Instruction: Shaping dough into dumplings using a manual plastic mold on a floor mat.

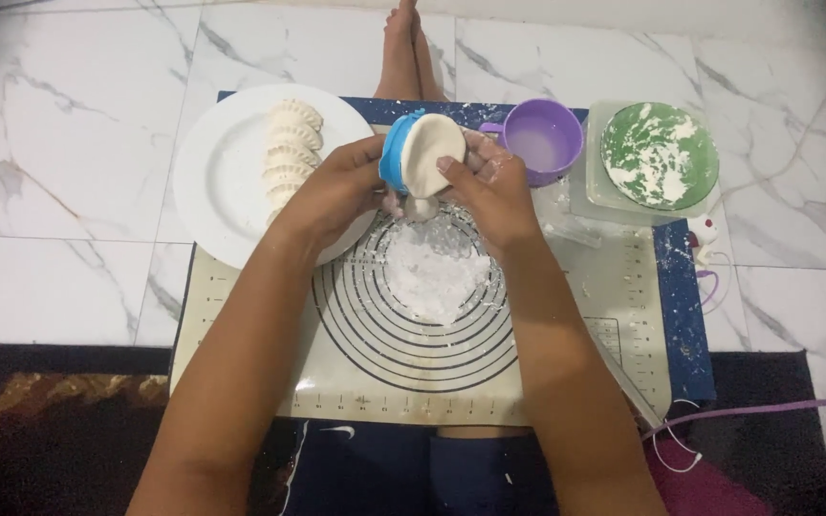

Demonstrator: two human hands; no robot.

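We hold a blue plastic dumpling press (396, 153) above the far edge of the silicone pastry mat (585, 315), with a round of pale dough (434, 153) laid over its open face. The press is tilted up on edge, so the dough-covered face looks toward our right and a little toward us, and its hinge line runs roughly up and down in the view; a small lump of dough hangs at its lower end.

Our left hand (336, 191) wraps around the back of the press, fingers curled and closed on the blue shell. Our right hand (489, 186), dusted with flour, has its thumb pressed flat on the dough disc and its fingers curled behind the rim, pinching dough and press together.

The mat is beige and smooth, printed with dark concentric rings, and a loose heap of white flour (437, 268) lies on those rings just below the press. Left of the mat's rings a glossy white plate (212, 182) carries a row of crimped, half-moon dumplings (289, 153). Just right of the press stands a lilac plastic mug (542, 143), and further right a green bowl (660, 155), streaked with flour, sits in a clear square container. Everything rests on a white marble-tile floor (59, 143).
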